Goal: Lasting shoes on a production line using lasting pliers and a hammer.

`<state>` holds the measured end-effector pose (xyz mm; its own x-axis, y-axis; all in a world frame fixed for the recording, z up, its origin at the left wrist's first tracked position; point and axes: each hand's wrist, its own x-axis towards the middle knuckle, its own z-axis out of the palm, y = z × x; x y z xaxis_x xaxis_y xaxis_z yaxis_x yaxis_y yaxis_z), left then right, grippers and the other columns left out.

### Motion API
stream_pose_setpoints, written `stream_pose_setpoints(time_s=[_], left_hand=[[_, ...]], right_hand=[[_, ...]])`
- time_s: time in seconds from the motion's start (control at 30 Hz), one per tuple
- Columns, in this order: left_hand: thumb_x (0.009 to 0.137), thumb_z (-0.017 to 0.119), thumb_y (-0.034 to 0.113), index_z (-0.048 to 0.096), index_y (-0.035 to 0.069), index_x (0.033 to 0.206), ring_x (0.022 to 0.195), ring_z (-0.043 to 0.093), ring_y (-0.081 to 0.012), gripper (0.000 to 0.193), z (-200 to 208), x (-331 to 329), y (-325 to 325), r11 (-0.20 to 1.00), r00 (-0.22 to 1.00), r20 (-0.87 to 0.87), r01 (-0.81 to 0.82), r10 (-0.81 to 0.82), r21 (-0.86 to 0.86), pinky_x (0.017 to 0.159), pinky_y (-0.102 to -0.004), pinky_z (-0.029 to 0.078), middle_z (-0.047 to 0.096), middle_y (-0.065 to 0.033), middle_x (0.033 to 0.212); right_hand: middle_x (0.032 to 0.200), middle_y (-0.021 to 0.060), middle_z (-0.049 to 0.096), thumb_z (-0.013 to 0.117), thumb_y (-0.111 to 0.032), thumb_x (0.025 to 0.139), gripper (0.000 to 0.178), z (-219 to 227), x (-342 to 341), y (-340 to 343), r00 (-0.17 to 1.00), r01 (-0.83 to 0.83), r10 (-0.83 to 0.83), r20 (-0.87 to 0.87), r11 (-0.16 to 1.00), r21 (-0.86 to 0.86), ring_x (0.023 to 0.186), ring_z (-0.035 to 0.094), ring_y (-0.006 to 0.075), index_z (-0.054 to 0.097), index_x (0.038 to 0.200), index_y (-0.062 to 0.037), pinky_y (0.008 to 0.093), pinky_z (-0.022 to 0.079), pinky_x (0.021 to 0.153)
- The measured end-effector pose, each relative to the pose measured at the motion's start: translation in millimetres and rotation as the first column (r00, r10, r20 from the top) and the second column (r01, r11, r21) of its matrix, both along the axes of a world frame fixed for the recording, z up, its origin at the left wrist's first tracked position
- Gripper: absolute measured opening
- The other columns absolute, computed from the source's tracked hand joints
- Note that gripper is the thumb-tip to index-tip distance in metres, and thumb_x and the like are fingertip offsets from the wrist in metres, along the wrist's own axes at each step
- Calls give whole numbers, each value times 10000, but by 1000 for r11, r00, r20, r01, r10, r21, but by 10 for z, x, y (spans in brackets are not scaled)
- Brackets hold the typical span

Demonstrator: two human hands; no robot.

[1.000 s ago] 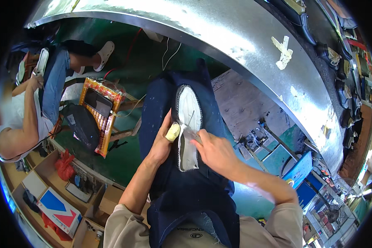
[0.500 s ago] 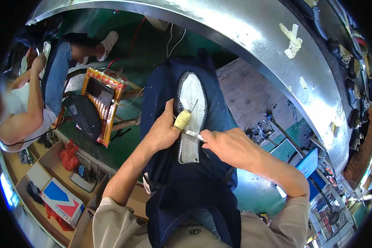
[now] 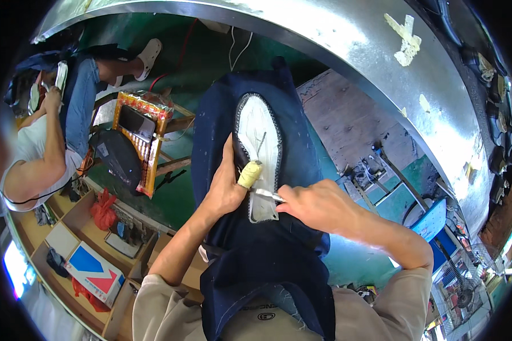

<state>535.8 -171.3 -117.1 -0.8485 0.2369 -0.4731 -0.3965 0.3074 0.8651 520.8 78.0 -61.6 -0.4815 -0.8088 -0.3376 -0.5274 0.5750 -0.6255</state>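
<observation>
An upside-down dark shoe [image 3: 260,122], with a white underside and a stitched dark rim, lies lengthwise on my lap. My left hand [image 3: 224,190] grips its left side. A yellow-wrapped piece [image 3: 249,174], apparently my taped thumb, presses over the white underside. A thin dark line [image 3: 261,145] shows just beyond it; whether that is a wire or thread I cannot tell. My right hand [image 3: 310,206] is closed round a slim tool with a whitish shaft [image 3: 267,195]. The shaft points left across the shoe's narrow part, its tip beside the yellow wrap.
A curved metal bench edge [image 3: 324,34] arches ahead and to the right. At left, a bamboo stool [image 3: 149,165] holds a phone [image 3: 136,123]; a seated person [image 3: 40,148] works beyond it. Wooden compartments [image 3: 77,219] stand lower left, and a blue stool [image 3: 429,220] at right.
The shoe has turned slightly, its toe end swinging left. The tool has dropped a little toward me, with both hands still in their holds.
</observation>
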Motion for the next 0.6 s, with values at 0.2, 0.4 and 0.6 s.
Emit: stream_pose_setpoints(time_s=[0.2,0.4,0.6], left_hand=[[1004,678,286,-36,-27,1642,1536,294,-346,1008,-59,57,105,971,997,-34,-62,72,233,1244,-404,250,234,-310,1653],[989,698,299,-190,-49,1601,1594,18,-315,1133,34,139,55,995,996,-82,49,-42,87,1283,-416,70,-64,-279,1708],[827,884,346,-285,-20,1568,1593,6,-396,1432,-66,186,-18,986,986,-85,150,-143,79,1285,-448,107,-65,-351,1682]], right_hand=[[629,135,662,593,-411,1046,400,-130,-33,122,454,368,-345,821,912,179,571,687,341,555,905,-38,420,493,505],[562,176,599,618,-442,1016,422,-125,300,103,969,108,-87,230,991,-80,553,648,416,556,891,-43,496,498,506],[647,104,651,651,-372,1014,331,128,78,176,899,437,-434,53,887,-149,614,685,351,568,982,-53,438,519,552]])
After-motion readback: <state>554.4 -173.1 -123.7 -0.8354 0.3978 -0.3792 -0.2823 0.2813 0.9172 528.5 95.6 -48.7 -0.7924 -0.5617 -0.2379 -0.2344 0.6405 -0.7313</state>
